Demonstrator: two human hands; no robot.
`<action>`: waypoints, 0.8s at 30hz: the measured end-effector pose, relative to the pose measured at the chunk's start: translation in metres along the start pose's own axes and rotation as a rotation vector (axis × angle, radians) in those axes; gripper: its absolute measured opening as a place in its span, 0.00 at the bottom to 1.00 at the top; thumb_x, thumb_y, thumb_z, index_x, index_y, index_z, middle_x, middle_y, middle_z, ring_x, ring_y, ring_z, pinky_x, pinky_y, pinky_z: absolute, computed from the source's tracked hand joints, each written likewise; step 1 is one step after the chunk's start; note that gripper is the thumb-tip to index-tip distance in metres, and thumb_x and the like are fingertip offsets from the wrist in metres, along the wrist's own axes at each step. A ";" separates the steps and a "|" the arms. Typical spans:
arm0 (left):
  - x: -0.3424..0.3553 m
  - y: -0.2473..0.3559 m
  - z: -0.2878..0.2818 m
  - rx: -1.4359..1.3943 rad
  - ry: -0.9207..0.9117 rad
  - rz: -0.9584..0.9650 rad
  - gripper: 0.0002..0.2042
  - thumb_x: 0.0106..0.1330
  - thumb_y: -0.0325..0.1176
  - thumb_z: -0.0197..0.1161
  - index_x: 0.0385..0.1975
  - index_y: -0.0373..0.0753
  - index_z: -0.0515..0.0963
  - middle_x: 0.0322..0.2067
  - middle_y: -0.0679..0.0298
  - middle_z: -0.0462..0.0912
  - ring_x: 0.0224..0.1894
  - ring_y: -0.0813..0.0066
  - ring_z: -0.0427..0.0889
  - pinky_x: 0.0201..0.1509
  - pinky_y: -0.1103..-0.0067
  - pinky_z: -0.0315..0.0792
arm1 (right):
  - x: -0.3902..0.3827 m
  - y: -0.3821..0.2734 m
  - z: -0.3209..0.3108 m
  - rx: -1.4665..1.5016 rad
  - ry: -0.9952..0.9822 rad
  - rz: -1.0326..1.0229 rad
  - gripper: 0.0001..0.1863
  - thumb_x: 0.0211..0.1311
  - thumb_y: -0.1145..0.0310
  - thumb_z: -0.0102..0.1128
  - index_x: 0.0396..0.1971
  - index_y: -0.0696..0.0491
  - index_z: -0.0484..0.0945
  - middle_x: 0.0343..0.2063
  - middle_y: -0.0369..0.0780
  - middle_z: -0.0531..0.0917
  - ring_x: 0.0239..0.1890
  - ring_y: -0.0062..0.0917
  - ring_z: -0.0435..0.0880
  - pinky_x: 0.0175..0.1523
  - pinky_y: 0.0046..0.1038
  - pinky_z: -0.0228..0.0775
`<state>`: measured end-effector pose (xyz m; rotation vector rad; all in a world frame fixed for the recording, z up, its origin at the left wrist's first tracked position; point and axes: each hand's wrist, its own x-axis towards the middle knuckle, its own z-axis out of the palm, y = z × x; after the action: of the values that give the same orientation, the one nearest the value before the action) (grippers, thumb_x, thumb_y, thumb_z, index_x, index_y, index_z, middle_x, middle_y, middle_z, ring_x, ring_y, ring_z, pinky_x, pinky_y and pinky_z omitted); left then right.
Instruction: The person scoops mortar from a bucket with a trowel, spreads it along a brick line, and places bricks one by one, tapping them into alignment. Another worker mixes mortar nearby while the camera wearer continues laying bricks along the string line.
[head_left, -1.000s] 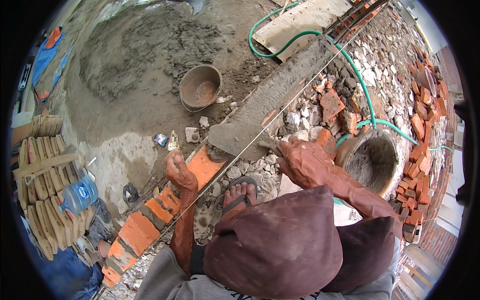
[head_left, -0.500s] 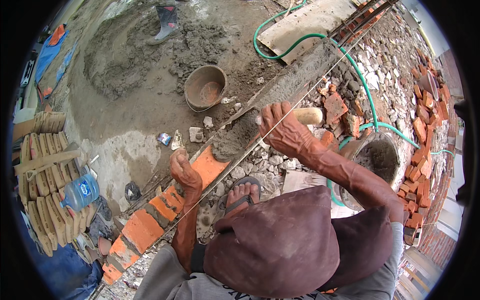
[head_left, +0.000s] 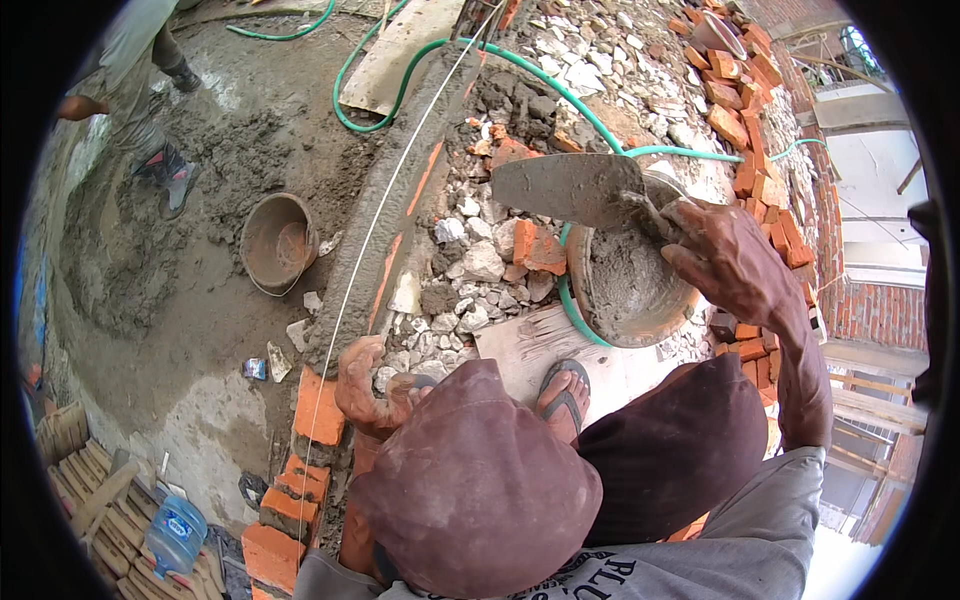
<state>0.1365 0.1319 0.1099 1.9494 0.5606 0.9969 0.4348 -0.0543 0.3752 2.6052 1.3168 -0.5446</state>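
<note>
My right hand (head_left: 735, 255) is closed around a trowel (head_left: 570, 188), whose handle is mostly hidden by the fingers. The broad grey blade points left over rubble, its near end above a bucket (head_left: 655, 336) of wet grey mortar (head_left: 625, 275). My left hand (head_left: 368, 388) hovers beside the low brick wall, fingers loosely bent and apart, with nothing visible in them. Close by it lies an orange brick (head_left: 320, 408) on the wall. Beyond, a bed of mortar (head_left: 385, 215) covers the wall top, and a taut white string (head_left: 372, 225) runs along it.
White rubble (head_left: 480, 262) and a green hose (head_left: 580, 110) lie around the mortar bucket. Another bucket (head_left: 277, 245) stands left of the wall. Another person's boot (head_left: 172, 180) is in the mud at upper left. Stacked bricks (head_left: 735, 125) line the right.
My right hand has carried the trowel from the wall's mortar bed rightward to the mortar bucket. The view has swung right. More of the other person shows at upper left.
</note>
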 end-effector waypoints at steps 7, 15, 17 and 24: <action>0.103 0.035 0.152 -0.400 -0.532 -0.129 0.41 0.59 0.63 0.64 0.56 0.27 0.69 0.51 0.47 0.75 0.52 0.56 0.77 0.55 0.67 0.72 | -0.060 0.073 0.031 -0.507 -0.042 0.227 0.11 0.61 0.65 0.57 0.31 0.59 0.73 0.20 0.40 0.73 0.28 0.31 0.76 0.37 0.35 0.68; 0.135 0.077 0.261 -0.752 -0.824 -0.273 0.38 0.68 0.61 0.55 0.60 0.26 0.69 0.53 0.49 0.77 0.55 0.66 0.74 0.59 0.74 0.67 | -0.044 0.042 0.153 -0.708 -0.202 -0.063 0.09 0.56 0.71 0.55 0.25 0.61 0.79 0.17 0.39 0.73 0.21 0.24 0.72 0.20 0.30 0.56; 0.117 0.092 0.260 -0.842 -0.797 -0.221 0.36 0.70 0.59 0.54 0.59 0.27 0.70 0.51 0.53 0.78 0.53 0.69 0.74 0.58 0.76 0.67 | -0.077 0.051 0.149 -0.672 -0.159 -0.026 0.11 0.56 0.71 0.55 0.33 0.63 0.78 0.23 0.44 0.76 0.24 0.27 0.74 0.24 0.31 0.60; 0.072 0.134 0.263 -0.810 -0.793 -0.053 0.32 0.71 0.54 0.55 0.62 0.30 0.68 0.55 0.50 0.76 0.58 0.63 0.73 0.63 0.72 0.65 | -0.116 0.083 0.156 -0.089 -0.208 0.360 0.13 0.61 0.70 0.54 0.40 0.63 0.75 0.26 0.53 0.79 0.28 0.41 0.79 0.34 0.41 0.70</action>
<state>0.3939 -0.0178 0.1707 1.3933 -0.2284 0.2589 0.4007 -0.2385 0.2774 2.5449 0.7680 -0.6539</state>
